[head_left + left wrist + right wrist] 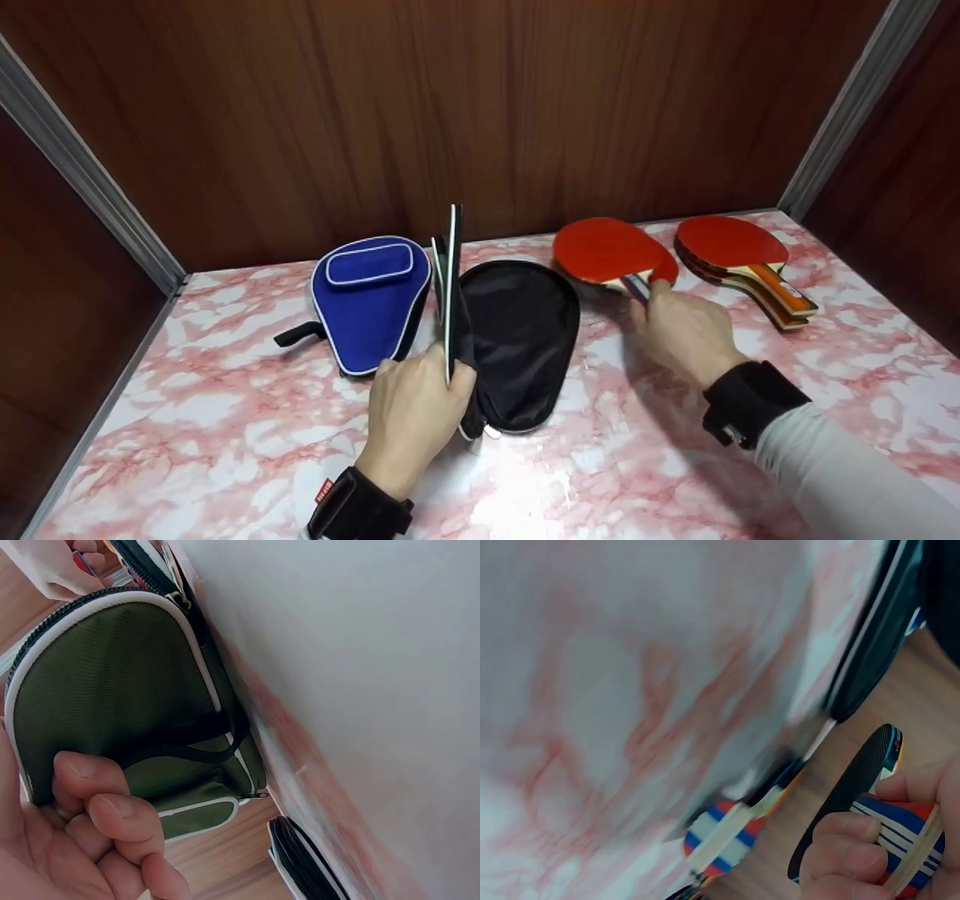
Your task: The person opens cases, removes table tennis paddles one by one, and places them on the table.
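My left hand (416, 412) pinches the raised cover of an unzipped table tennis bat case (112, 682), green outside with white piping and a black strap. The cover stands nearly upright, edge-on in the head view. To its right, the case's black inner side (517, 337) lies flat on the table. My right hand (686, 326) grips a red-faced table tennis bat (604, 247) by its striped handle, with the blade pointing away and leftward. Beneath that hand, the right wrist view shows another striped handle (724, 836) close to the table.
A blue bat case (367, 315) with white piping lies at left, its black strap (300, 334) sticking out. Stacked red bats (731, 240) with orange handles rest at right. Brown panels (480, 112) enclose the pink-and-white marbled table (225, 435) at the back and sides.
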